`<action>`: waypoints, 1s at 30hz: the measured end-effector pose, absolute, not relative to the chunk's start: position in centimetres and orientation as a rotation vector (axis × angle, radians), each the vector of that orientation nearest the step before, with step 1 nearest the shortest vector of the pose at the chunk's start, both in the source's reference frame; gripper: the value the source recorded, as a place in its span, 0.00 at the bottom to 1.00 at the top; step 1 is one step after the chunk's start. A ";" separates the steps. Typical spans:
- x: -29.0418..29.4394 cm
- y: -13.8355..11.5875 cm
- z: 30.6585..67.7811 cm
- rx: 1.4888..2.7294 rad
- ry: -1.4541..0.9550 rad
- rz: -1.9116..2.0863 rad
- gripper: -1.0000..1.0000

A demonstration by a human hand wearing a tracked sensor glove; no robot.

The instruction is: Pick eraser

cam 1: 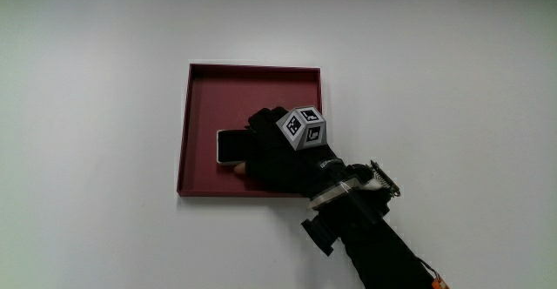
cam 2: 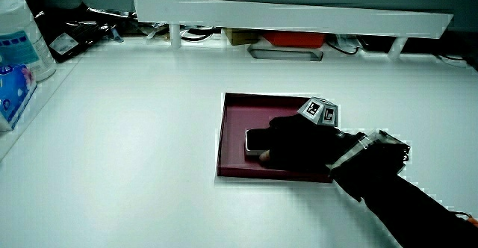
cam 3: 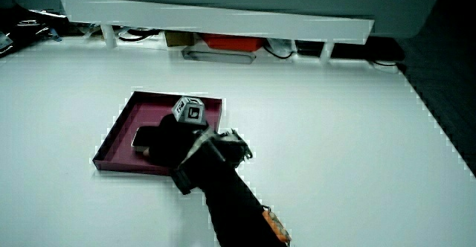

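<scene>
A dark red tray (cam 1: 252,70) lies on the white table. In it, near the tray's edge closest to the person, lies the eraser (cam 1: 230,145), a flat black block with a white rim. The gloved hand (cam 1: 274,154) rests on the eraser, covering one end, with its fingers curled around the block; a bare fingertip shows at the eraser's near edge. The patterned cube (cam 1: 304,128) sits on the hand's back. Both side views show the same: tray (cam 2: 224,128) (cam 3: 119,117), eraser (cam 2: 255,138) (cam 3: 143,137), hand (cam 2: 299,143) (cam 3: 172,144). The eraser lies flat on the tray floor.
A low white partition (cam 2: 291,16) (cam 3: 216,15) runs along the table's farthest edge, with cables and a red box (cam 2: 295,39) under it. In a side view a round white tub (cam 2: 19,39) and a blue packet (cam 2: 11,91) stand at the table's edge.
</scene>
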State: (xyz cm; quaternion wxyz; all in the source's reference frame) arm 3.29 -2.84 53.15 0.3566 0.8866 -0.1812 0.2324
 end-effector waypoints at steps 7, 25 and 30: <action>3.4 -2.6 53.5 2.314 -0.490 0.620 0.83; 4.7 -2.6 50.1 2.346 -0.546 0.669 1.00; 6.0 -2.4 47.9 2.337 -0.584 0.702 1.00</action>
